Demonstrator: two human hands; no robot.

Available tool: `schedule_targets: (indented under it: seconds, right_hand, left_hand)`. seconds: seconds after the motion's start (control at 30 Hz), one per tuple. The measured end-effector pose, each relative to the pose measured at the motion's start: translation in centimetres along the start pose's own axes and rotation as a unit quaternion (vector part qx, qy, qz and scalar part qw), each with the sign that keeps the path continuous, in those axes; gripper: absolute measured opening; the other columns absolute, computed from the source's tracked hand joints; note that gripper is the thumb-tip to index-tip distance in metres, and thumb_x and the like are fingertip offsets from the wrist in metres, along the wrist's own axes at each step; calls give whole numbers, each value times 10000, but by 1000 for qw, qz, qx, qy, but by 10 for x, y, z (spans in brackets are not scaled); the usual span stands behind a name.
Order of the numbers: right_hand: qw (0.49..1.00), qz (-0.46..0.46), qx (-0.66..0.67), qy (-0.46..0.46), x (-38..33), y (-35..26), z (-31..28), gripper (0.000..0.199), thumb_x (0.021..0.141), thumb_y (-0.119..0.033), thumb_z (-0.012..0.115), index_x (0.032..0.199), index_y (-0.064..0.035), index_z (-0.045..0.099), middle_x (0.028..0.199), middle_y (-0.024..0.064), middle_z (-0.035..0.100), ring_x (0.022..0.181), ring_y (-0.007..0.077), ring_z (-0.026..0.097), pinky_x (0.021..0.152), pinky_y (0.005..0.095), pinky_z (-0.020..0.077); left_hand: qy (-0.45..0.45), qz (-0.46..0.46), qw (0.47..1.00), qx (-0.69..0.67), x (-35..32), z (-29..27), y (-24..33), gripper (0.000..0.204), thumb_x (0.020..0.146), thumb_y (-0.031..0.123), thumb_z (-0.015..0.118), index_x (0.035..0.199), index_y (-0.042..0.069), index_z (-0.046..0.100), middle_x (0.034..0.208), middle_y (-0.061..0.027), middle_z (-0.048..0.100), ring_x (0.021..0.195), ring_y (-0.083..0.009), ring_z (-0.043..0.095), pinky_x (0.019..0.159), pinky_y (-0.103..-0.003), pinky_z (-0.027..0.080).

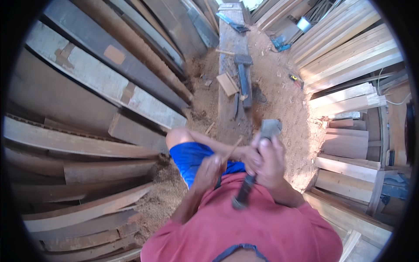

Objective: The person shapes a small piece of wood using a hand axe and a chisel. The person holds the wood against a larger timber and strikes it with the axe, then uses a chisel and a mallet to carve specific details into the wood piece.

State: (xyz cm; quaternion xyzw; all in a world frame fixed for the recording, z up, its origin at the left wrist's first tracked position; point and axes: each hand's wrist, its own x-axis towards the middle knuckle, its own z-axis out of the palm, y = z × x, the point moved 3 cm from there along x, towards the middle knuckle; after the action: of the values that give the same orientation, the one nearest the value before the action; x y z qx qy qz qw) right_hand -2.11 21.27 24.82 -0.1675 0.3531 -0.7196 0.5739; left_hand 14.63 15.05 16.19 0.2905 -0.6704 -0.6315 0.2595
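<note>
Gripping a hammer (258,161) in right hand (270,163), fingers wrapped tight round the dark handle, grey head up near the top of the fist and handle end hanging down over the red shirt (270,227). Pinching a thin wooden stick (232,149) in left hand (208,171), fingers curled closed round its lower end, upper end slanting up toward the right fist; contact between stick tip and hammer not resolvable, motion blur over both hands. Held at chest height above the blue shorts (192,159), well above the long plank (231,83) running away ahead over the sawdust floor (279,91). Lying on that plank: a small pale wood block (227,84), a dark long tool (243,78), another blue-grey tool (233,22) at the far end. Stacked old boards (87,109) to the left, lighter fresh planks (349,52) to the right. Judged progress: early or mid-stage only; tool and stick in hand, nothing visibly joined, driven or fitted to the plank. Remaining, as far as visible: any actual work on stick or plank. No finished piece identifiable.
</note>
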Motion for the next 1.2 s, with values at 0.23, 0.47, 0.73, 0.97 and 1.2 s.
schedule_targets:
  seconds: [0.23, 0.47, 0.73, 0.97, 1.2]
  right_hand:
    - [987, 143, 66, 23, 34, 32, -4, 162, 1025, -203, 415, 1041, -52, 472, 719, -10, 466, 498, 58, 396, 475, 249, 419]
    - [962, 256, 87, -47, 35, 65, 30, 131, 1017, -212, 446, 1041, -94, 500, 688, -42, 439, 491, 43, 376, 484, 238, 399]
    - [987, 155, 26, -21, 13, 32, 23, 174, 1027, -229, 413, 1001, -72, 482, 644, -33, 429, 456, 47, 366, 437, 228, 399]
    - [990, 135, -10, 24, 22, 25, 17, 140, 1015, -200, 447, 1015, -63, 477, 690, -9, 462, 493, 46, 394, 463, 238, 414]
    - [968, 237, 71, -48, 42, 59, 35, 116, 1008, -198, 453, 1027, -96, 503, 697, -46, 448, 490, 34, 369, 476, 229, 385]
  left_hand:
    - [75, -162, 914, -365, 37, 0, -9, 409, 1042, 406, 366, 891, 74, 550, 675, 17, 443, 572, -85, 412, 534, -216, 340]
    - [104, -75, 973, -192, 77, -29, 9, 386, 1052, 373, 368, 946, 49, 550, 743, 16, 500, 668, -75, 446, 609, -246, 395]
    - [37, 52, 994, 84, 31, -21, 18, 425, 1047, 372, 372, 820, 41, 513, 669, -4, 440, 609, -117, 414, 568, -315, 375]
    - [123, -126, 941, -290, 1, -11, -33, 367, 1041, 380, 404, 904, 71, 546, 671, 24, 450, 563, -80, 385, 517, -227, 309]
    - [192, -79, 942, -263, 71, -27, 10, 342, 1041, 379, 416, 953, 80, 555, 748, 5, 567, 663, -36, 506, 583, -205, 421]
